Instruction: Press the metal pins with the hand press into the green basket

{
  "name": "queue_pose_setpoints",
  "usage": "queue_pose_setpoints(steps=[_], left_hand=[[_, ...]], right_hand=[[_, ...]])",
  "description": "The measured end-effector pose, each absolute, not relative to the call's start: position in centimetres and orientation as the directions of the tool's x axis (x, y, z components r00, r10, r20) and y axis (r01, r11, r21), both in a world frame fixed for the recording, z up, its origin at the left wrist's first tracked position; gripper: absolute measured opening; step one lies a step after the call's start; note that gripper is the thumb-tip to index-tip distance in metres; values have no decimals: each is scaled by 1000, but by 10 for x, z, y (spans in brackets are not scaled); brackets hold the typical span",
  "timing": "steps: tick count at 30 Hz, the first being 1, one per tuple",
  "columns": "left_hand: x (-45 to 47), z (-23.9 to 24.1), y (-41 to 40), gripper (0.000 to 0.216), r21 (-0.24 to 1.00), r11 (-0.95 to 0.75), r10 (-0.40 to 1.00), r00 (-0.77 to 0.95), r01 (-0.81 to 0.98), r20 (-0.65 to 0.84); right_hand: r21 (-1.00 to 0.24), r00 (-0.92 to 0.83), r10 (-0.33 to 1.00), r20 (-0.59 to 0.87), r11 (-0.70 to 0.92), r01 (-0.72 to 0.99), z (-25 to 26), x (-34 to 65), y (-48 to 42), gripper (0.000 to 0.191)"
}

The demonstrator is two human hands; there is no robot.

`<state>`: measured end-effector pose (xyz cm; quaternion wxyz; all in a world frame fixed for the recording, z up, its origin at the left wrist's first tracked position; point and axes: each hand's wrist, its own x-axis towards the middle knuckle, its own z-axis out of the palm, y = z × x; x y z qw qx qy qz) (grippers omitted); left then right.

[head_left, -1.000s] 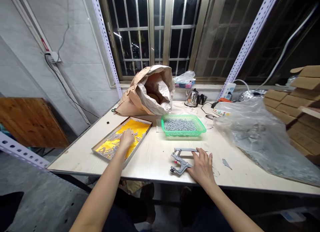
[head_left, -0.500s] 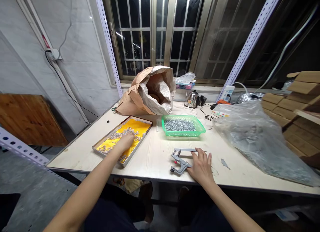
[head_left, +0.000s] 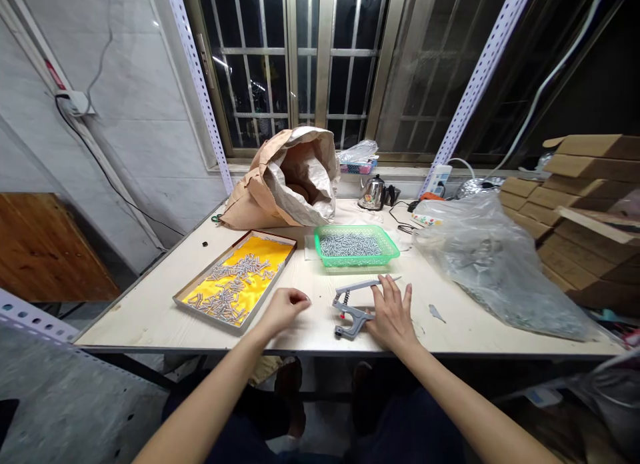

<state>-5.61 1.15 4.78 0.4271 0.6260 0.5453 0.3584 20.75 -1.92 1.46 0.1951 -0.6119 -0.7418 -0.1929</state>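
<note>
Shallow rectangular tray [head_left: 267,289], lined with smooth yellow material, holds scattered metallic pins [head_left: 245,267] on the pale counter [head_left: 145,307]. Creased paper sack [head_left: 253,199] gapes behind. Left hand [head_left: 286,307]: fingertips drawn together; cannot tell whether anything is pinched. Perforated green plastic basket [head_left: 357,259] lies beyond grey sprung pliers [head_left: 356,321]; right hand [head_left: 393,312] grasps and partly hides their handles. Rightmost: wrinkled translucent bag [head_left: 493,267], stacked cardboard boxes [head_left: 593,167].

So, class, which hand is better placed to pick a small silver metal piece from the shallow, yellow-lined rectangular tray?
Probably the left hand: it is nearer the tray, though whether it holds anything is unclear. The right hand is farther away, holding the grey metal plier-like tool.
</note>
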Motion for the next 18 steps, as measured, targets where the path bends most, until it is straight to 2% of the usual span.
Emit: queue_pose_setpoints(steps=[3,6,13,18], left_hand=[[-14,23,-1,23,972,185,964,167,145,-209],[6,10,-2,31,968,243,944,213,70,-252],[8,10,3,18,966,155,924,317,206,-215],[9,28,-1,11,929,203,894,329,308,-304]], right_hand=[[63,-189,826,531,184,981,18,204,-19,50],[68,-203,817,540,198,978,19,202,-19,53],[77,-200,825,529,189,979,22,196,-20,60],[73,-193,825,530,183,980,17,193,-21,61]])
